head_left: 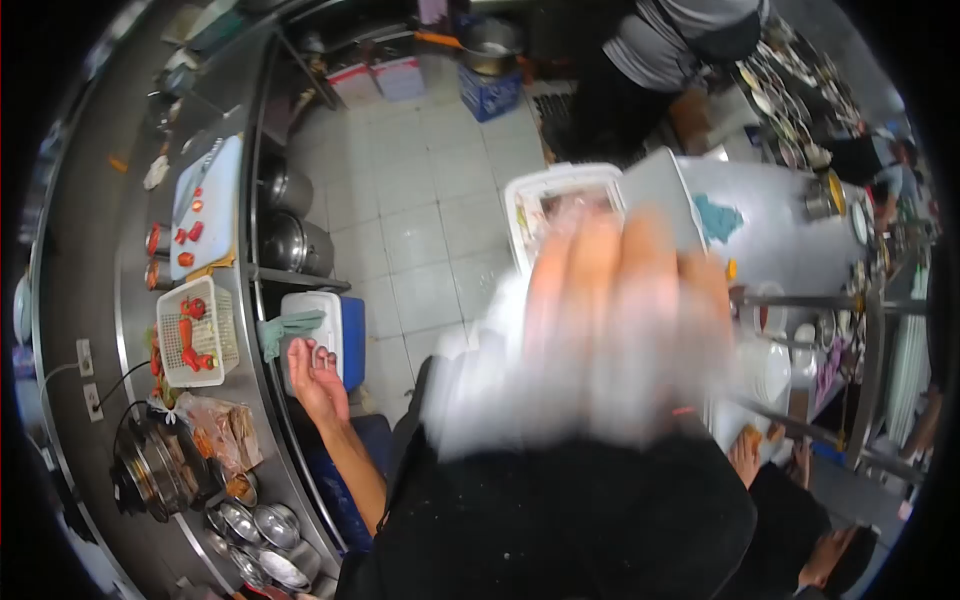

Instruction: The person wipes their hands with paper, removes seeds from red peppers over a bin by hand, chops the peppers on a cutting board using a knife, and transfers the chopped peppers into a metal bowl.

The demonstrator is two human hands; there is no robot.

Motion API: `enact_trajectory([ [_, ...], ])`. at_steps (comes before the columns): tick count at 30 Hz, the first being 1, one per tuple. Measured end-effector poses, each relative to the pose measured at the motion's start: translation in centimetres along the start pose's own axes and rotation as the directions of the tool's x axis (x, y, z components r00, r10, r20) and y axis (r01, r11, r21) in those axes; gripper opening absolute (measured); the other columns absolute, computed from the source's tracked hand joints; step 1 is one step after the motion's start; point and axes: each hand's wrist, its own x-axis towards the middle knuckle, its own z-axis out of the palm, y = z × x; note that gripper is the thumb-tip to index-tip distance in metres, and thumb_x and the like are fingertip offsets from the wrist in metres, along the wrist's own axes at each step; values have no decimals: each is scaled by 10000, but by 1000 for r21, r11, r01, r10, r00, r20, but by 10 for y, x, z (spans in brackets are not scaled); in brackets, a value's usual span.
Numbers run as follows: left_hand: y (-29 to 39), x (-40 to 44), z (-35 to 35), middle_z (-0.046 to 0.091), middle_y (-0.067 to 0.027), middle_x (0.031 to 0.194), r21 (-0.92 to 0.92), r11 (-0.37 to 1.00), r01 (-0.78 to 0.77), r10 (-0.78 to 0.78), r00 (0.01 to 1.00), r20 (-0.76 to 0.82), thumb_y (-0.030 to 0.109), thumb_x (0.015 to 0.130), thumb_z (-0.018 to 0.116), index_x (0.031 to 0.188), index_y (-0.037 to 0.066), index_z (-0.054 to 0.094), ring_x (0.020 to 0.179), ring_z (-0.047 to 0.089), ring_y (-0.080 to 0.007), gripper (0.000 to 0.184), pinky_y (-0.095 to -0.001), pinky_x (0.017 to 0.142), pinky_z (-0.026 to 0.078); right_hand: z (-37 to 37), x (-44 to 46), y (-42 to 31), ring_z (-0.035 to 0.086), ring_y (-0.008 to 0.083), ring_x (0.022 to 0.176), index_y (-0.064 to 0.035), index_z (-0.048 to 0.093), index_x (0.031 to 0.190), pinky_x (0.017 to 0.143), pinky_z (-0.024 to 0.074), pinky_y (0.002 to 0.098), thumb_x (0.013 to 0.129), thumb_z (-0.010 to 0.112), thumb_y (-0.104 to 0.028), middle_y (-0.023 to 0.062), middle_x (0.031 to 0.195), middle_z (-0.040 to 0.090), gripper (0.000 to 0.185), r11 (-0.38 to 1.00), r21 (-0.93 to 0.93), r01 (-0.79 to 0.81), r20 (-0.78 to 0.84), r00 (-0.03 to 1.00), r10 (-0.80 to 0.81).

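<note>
Close to the camera and smeared by motion, my right hand [625, 285] has its fingers pointing up and away. White, crumpled material [560, 370], seemingly a cloth or paper, lies against the palm and covers its lower part. My left hand [318, 380] hangs lower left, palm up, with loosely curled fingers and nothing in it. Just beyond its fingertips is a green cloth [292, 330], draped on a cooler with a white lid [325, 305] and blue side. Beyond my right hand stands a white container [515, 195] with plastic-wrapped contents.
On the left steel counter are a blue cutting board [205, 215] with a knife and red pieces, a basket [228, 350] of red peppers, and several metal bowls [278, 525]. Pots [300, 245] sit underneath. A person [665, 50] stands ahead; another person's hand [745, 455] is right.
</note>
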Motion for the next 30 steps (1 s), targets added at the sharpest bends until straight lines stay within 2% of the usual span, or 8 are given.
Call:
enact_trajectory([
  [4, -5, 4, 2, 542, 5, 972, -4, 1000, 5, -5, 1000, -11, 200, 991, 582, 1094, 96, 554, 837, 498, -103, 149, -268, 774, 414, -192, -44, -7, 604, 176, 920, 30, 640, 954, 846, 481, 308, 825, 539, 49, 125, 1041, 641, 165, 411, -902, -130, -262, 923, -283],
  [6, -10, 7, 5, 543, 4, 972, -15, 1000, -5, 4, 999, -31, 197, 988, 586, 1089, 96, 557, 831, 501, -104, 146, -267, 773, 415, -296, -118, -26, 621, 184, 951, 35, 656, 1026, 883, 487, 314, 871, 541, -14, 136, 1053, 661, 199, 112, -843, -526, -534, 798, -279],
  [9, -24, 19, 3, 563, -7, 967, 16, 999, 29, -29, 999, 18, 198, 974, 605, 1062, 103, 572, 799, 521, -109, 133, -270, 747, 427, -447, -277, -51, 456, 407, 1289, -29, 533, 1333, 1120, 313, 505, 863, 625, -240, 233, 1341, 527, 523, -489, -833, -260, -422, 869, 257],
  [10, -28, 20, 10, 568, -9, 973, 46, 997, 62, -63, 998, 6, 204, 974, 607, 1053, 105, 573, 795, 522, -111, 131, -265, 735, 426, -462, -308, -72, 407, 408, 1335, -44, 459, 1399, 1133, 295, 517, 820, 652, -260, 229, 1420, 461, 647, -670, -719, 185, -360, 725, 587],
  [11, -28, 22, 13, 572, -11, 979, 87, 991, 104, -104, 995, -8, 210, 974, 609, 1044, 106, 574, 791, 524, -112, 130, -261, 722, 425, -503, -349, -71, 421, 398, 1327, -56, 465, 1390, 1115, 320, 522, 788, 675, -262, 214, 1383, 493, 670, -772, -630, -82, -706, 474, 526],
  [13, -28, 29, 10, 579, -19, 999, 121, 989, 86, -85, 996, -15, 167, 954, 629, 1060, 95, 580, 822, 540, -111, 137, -260, 748, 437, -454, -321, -51, 516, 386, 1225, -54, 549, 1291, 1043, 386, 519, 766, 691, -180, 207, 1290, 559, 558, -694, -563, -449, -771, 588, 245],
  [22, -62, 104, 0, 658, -57, 1026, 396, 918, 23, -17, 1000, -18, 60, 844, 738, 1135, 20, 630, 750, 576, -68, 313, -222, 693, 478, -354, -176, 159, 642, 197, 612, -19, 655, 1066, 600, 510, 334, 793, 772, -135, 134, 881, 698, 319, -116, -958, -261, -285, 842, 459],
  [30, -41, 282, 22, 644, -9, 767, 300, 949, 97, -95, 995, -23, 209, 918, 696, 1021, 22, 668, 647, 534, -43, 216, -207, 580, 407, -329, -150, 342, 692, 235, 725, -25, 695, 966, 689, 542, 353, 843, 753, -244, 143, 835, 716, 257, -227, -932, -282, -305, 275, 912],
])
